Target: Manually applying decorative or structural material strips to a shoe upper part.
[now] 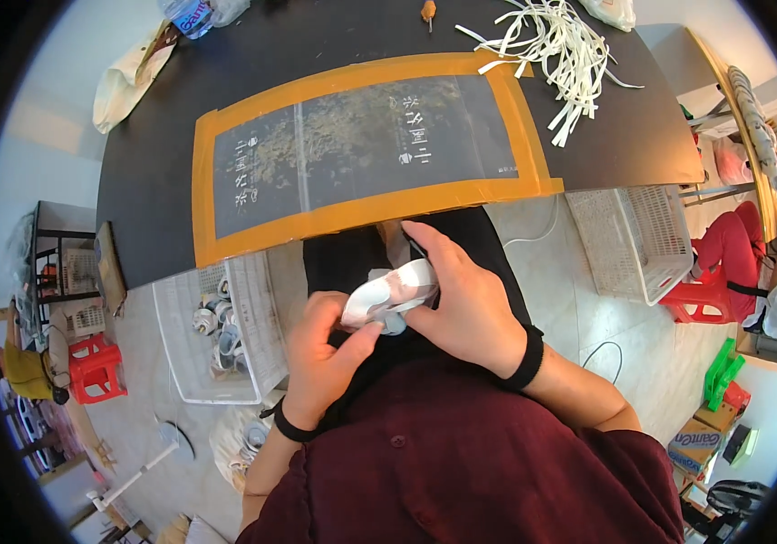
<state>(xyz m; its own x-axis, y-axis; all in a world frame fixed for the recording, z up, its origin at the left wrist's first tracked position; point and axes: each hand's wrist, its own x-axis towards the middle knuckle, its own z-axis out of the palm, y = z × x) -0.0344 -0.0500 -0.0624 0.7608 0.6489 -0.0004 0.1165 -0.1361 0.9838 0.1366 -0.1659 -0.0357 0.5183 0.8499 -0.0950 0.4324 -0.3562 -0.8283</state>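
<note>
Below the dark table's [171,172] near edge, over the lap, a curved white strip [390,292] is pinched between both hands, seemingly so that it can be bent or peeled. It is clamped from above by the right hand [461,304], fingers curled over its glossy end, while the left hand [325,358] grips its lower end from beneath; black bands are worn on both wrists. On the table a dark printed sheet [361,145] is framed flat by orange tape [370,210], apparently to keep it from shifting. Loose white strips [556,50] are heaped beyond it, and white plastic crates [628,240] sit on the floor.
</note>
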